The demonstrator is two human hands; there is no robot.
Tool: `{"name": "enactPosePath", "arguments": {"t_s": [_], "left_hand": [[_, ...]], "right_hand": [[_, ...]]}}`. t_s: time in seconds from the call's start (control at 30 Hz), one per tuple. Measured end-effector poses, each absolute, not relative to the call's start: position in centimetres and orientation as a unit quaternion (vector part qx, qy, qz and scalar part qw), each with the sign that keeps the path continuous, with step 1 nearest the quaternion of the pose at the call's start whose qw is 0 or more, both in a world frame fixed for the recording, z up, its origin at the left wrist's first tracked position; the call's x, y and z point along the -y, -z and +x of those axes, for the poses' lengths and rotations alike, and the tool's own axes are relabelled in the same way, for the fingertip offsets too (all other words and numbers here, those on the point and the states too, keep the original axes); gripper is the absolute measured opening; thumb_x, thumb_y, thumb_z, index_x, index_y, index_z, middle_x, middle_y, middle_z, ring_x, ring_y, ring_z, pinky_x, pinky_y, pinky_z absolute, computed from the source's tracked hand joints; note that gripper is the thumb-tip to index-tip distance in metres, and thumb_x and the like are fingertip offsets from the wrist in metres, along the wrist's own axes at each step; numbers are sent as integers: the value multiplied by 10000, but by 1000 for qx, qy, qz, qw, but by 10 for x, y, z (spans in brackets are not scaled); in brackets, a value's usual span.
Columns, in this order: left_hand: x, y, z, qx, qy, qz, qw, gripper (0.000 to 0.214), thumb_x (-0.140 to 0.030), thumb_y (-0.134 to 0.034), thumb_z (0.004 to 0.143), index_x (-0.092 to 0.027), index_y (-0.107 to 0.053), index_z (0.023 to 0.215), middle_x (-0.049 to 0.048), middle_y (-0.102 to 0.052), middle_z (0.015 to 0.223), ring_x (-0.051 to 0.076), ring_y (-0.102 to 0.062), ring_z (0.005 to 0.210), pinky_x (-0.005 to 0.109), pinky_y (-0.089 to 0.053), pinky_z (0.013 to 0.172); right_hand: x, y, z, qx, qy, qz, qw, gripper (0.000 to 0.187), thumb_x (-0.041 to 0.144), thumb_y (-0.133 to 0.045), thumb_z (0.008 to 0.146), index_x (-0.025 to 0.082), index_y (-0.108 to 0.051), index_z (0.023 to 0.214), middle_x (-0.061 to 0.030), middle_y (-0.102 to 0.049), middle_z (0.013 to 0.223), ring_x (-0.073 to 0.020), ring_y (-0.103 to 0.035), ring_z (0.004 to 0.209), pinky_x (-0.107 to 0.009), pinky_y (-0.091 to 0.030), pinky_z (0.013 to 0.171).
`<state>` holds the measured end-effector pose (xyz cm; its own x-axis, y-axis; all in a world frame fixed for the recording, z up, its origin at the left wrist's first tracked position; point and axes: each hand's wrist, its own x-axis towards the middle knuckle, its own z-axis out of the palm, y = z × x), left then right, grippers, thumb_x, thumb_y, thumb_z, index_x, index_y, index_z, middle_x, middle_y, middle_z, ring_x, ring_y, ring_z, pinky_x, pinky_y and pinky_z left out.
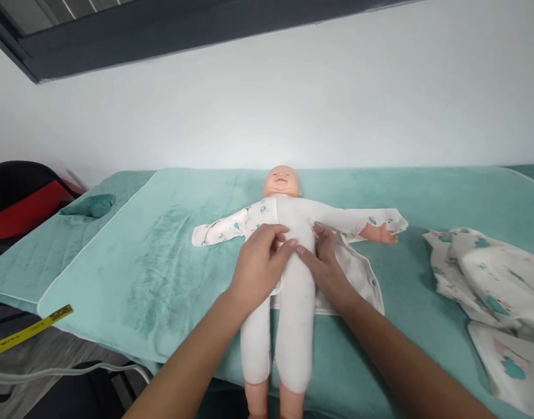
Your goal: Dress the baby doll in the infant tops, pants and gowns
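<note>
Far left: a black and red bag point(18, 201) sits past the edge of the bed, with a yellow tape measure point(29, 330) lower down on the floor side.
Bedding: a teal towel point(162, 273) covers the bed; a small bunched teal cloth point(89, 205) lies near its left corner, well apart from my hands.
Doll: the baby doll point(293, 233) lies on its back in the middle of the towel, head toward the wall, arms spread out sideways, legs pointing at me.
Doll's look: soft white body and legs, bare pinkish head, hand and feet; nothing blocks my view of it except my own hands over the belly.
Left hand: my left hand point(258, 265) rests on the doll's left-of-picture side at the waist, fingers curled and pinching the edge of the printed white jacket point(358, 273); partly closed on that fabric.
Right hand: my right hand point(326, 265) lies just beside it on the other side of the torso, fingers bent down on the jacket's open flap, thumb near the belly; whether it truly grips the cloth I cannot tell.
Jacket: open at the front, its sleeves on both arms, one flap spread on the towel under my right wrist.
Far right: a crumpled printed garment point(489, 291) lies on the towel, well apart from the doll.
</note>
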<state>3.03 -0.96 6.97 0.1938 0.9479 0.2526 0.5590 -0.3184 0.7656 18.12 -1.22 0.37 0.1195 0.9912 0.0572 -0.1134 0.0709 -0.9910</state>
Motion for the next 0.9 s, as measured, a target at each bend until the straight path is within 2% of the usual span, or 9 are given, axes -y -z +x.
{"name": "enactPosePath", "arguments": {"t_s": [0.1, 0.2, 0.3, 0.4, 0.5, 0.6, 0.73, 0.8, 0.9], "left_hand": [[1, -81, 40, -474, -373, 754, 260, 179, -267, -513, 919, -215, -623, 1052, 21, -689, 974, 154, -622, 869, 304, -488, 834], [-22, -91, 53, -442, -359, 804, 173, 205, -241, -504, 918, -203, -597, 1097, 38, -670, 1102, 178, -595, 1039, 320, -457, 918], [-51, -96, 82, -371, -240, 894, 74, 400, -231, -571, 864, -196, -510, 1257, 69, -601, 1267, 229, -523, 1179, 360, -425, 952], [-76, -100, 114, -306, -127, 943, -28, 433, -126, -554, 824, -201, -498, 1247, 68, -620, 1209, 246, -561, 1101, 382, -417, 897], [-91, -104, 129, -295, -43, 953, -60, 390, -55, -550, 766, -198, -531, 1129, 49, -656, 1017, 213, -611, 848, 338, -407, 713], [-97, -105, 123, -308, -27, 945, -102, 355, -32, -525, 780, -197, -538, 1094, 67, -648, 979, 214, -604, 846, 320, -364, 669], [-100, -105, 109, -284, -1, 946, -158, 354, 2, -485, 795, -200, -563, 1075, 73, -647, 957, 216, -598, 870, 325, -339, 688], [-100, -109, 106, -275, 28, 946, -167, 344, -17, -511, 794, -207, -576, 1073, 72, -654, 959, 215, -598, 871, 327, -335, 702], [-97, -120, 103, -282, 90, 938, -181, 342, -29, -543, 781, -224, -606, 1055, 64, -676, 968, 216, -599, 888, 333, -334, 737]], "right_hand": [[11, -5, 184, 434, -532, -427, 589, 469, 455, -694, 785, 297, -358, 1072, -45, -482, 1340, -227, -458, 1290, -447, -388, 1091], [6, -5, 186, 436, -562, -361, 603, 376, 437, -678, 811, 301, -409, 1036, -13, -497, 1386, -215, -474, 1290, -431, -419, 1060], [2, -6, 190, 489, -562, -329, 580, 341, 415, -654, 839, 306, -494, 1120, -10, -535, 1376, -215, -472, 1297, -419, -403, 1067], [0, -11, 206, 574, -550, -326, 512, 378, 403, -627, 858, 319, -535, 1215, -10, -559, 1362, -221, -489, 1281, -419, -386, 1074], [-2, -14, 232, 667, -395, -432, 461, 282, 378, -591, 871, 303, -610, 1143, -29, -606, 1288, -248, -505, 1246, -445, -362, 1071], [-5, -10, 256, 662, -173, -602, 412, 368, 406, -653, 796, 256, -616, 1130, -99, -607, 1255, -323, -520, 1177, -482, -403, 969], [-15, -5, 269, 626, -143, -712, 283, 268, 407, -580, 820, 218, -637, 1002, -117, -674, 962, -304, -606, 869, -387, -421, 700], [-22, -8, 275, 608, -175, -714, 298, 196, 377, -525, 845, 222, -631, 901, -85, -670, 831, -267, -600, 781, -349, -387, 650], [-29, -21, 287, 516, -306, -677, 426, 202, 422, -569, 813, 224, -597, 791, -34, -635, 728, -216, -577, 692, -317, -393, 611]]}}
